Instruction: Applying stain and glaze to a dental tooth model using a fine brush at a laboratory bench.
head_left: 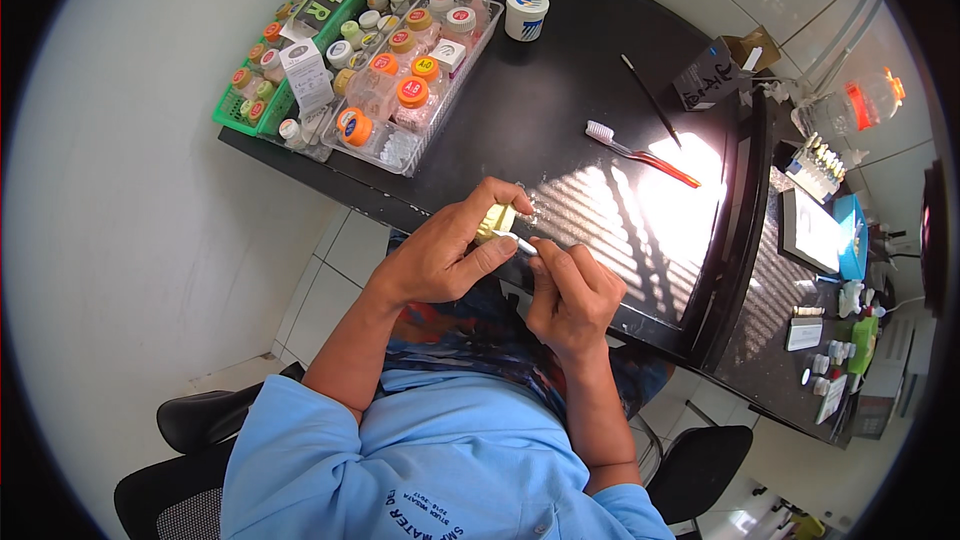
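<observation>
My left hand (435, 252) is closed round a small pale yellow block (494, 221) that looks like a dental cast, with the thumb and forefinger on either side of it. A slim white piece (524, 246) runs from the block to the pinched fingers of my right hand (577, 292). Both hands meet just over the near edge of the black table. Its far end lies under my left thumb, so I cannot tell exactly what the white piece is. White crumbs (528, 202) are scattered on the tabletop beyond my left fingers.
A toothbrush (640, 154) and a thin brush (650, 100) lie on the black table (560, 90). At the left are a clear tray (430, 145) and green basket (232, 120) of jars. A white tub (526, 15) stands behind; a raised ledge (725, 250) borders the right.
</observation>
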`<action>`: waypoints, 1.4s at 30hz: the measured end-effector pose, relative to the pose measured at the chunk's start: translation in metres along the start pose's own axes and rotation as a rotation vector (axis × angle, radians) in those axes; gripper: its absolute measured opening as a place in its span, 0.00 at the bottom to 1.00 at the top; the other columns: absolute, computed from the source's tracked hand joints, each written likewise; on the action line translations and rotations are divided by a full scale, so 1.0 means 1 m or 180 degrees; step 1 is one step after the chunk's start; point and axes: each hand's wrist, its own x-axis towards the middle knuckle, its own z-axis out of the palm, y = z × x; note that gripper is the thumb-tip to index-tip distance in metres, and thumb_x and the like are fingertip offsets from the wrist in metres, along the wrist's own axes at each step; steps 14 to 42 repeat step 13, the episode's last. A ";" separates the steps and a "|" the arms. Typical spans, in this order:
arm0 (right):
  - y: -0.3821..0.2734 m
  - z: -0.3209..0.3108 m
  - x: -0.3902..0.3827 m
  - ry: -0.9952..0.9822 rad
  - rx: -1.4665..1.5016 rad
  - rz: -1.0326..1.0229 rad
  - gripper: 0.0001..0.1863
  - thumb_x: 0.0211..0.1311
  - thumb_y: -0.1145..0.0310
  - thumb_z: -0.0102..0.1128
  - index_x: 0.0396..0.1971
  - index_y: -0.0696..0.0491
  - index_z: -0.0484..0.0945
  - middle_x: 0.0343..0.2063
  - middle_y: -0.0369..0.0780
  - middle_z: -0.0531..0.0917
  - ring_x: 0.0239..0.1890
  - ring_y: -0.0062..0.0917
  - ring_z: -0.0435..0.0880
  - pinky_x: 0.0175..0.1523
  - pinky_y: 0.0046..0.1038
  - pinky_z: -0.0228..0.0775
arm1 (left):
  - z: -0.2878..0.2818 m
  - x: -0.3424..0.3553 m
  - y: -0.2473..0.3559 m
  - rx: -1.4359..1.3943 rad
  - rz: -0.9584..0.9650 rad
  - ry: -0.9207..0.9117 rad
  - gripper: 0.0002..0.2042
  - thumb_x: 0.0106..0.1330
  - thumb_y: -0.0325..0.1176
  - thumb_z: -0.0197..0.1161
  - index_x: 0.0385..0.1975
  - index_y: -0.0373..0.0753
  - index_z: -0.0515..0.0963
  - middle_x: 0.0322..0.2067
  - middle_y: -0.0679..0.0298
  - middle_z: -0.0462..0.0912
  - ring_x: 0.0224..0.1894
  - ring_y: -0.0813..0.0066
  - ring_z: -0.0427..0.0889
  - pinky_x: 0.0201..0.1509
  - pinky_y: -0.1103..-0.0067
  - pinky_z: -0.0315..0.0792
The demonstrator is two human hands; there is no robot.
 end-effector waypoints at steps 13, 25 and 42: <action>-0.003 0.000 0.002 0.0059 -0.0063 0.0135 0.12 0.61 0.74 0.77 0.45 0.52 0.92 0.21 0.35 0.76 0.17 0.28 0.74 0.26 0.32 0.66 | -0.001 0.003 0.004 0.0008 -0.0069 0.0018 0.16 0.80 0.39 0.64 0.59 0.38 0.74 0.42 0.56 0.83 0.40 0.63 0.83 0.49 0.69 0.75; -0.003 0.000 0.002 0.0059 -0.0063 0.0135 0.12 0.61 0.74 0.77 0.45 0.52 0.92 0.21 0.35 0.76 0.17 0.28 0.74 0.26 0.32 0.66 | -0.001 0.003 0.004 0.0008 -0.0069 0.0018 0.16 0.80 0.39 0.64 0.59 0.38 0.74 0.42 0.56 0.83 0.40 0.63 0.83 0.49 0.69 0.75; -0.003 0.000 0.002 0.0059 -0.0063 0.0135 0.12 0.61 0.74 0.77 0.45 0.52 0.92 0.21 0.35 0.76 0.17 0.28 0.74 0.26 0.32 0.66 | -0.001 0.003 0.004 0.0008 -0.0069 0.0018 0.16 0.80 0.39 0.64 0.59 0.38 0.74 0.42 0.56 0.83 0.40 0.63 0.83 0.49 0.69 0.75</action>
